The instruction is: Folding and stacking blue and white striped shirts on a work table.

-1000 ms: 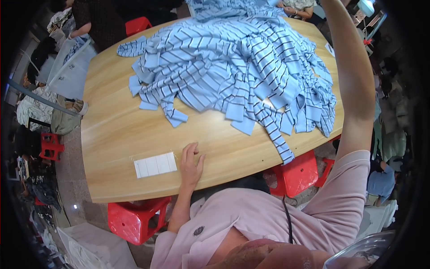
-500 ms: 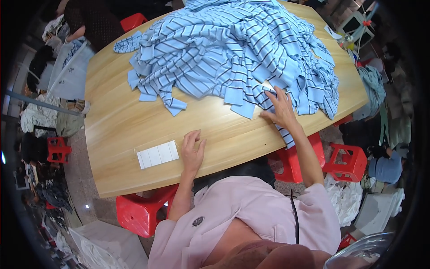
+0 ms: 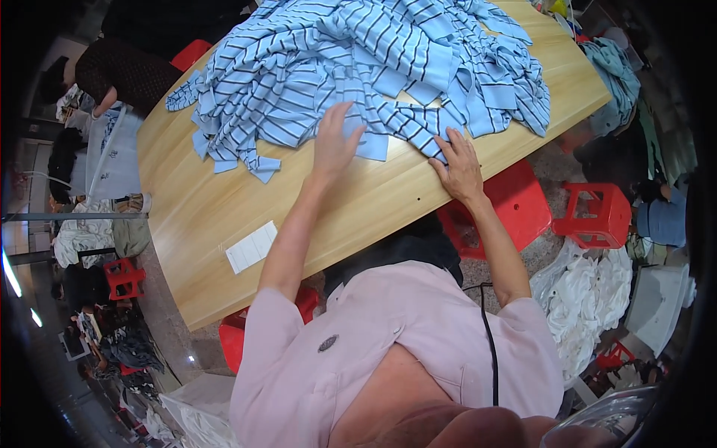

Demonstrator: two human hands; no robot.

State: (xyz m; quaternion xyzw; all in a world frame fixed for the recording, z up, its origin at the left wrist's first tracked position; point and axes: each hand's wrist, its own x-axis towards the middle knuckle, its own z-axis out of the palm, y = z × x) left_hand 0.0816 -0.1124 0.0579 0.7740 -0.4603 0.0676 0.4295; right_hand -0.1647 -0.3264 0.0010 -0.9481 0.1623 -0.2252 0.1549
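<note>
A large heap of light-blue garments with dark stripes (image 3: 299,89) covers the far part of the wooden table (image 3: 202,246). Plain blue cuffs stick out along its near edge. My left hand (image 3: 336,145) reaches the heap's front edge, its fingers stretched and slightly blurred, next to a hanging cuff. One striped sleeve (image 3: 414,123) extends from the heap toward the table's near edge. On its end rests my right hand (image 3: 461,170), fingers spread flat over the cloth. A white card with ruled sections (image 3: 252,247) lies on the table below my left forearm.
Red plastic stools (image 3: 517,205) stand by the near table edge, another red stool (image 3: 594,215) farther right. White cloth in a clear bag (image 3: 586,306) sits on the floor at right. Beyond the table's far left corner, a person in dark clothes (image 3: 123,75) bends over a white bin (image 3: 112,160).
My left hand has moved forward from the bare table to the heap. My right hand has drawn the striped sleeve onto the table and now lies on it. The view has shifted.
</note>
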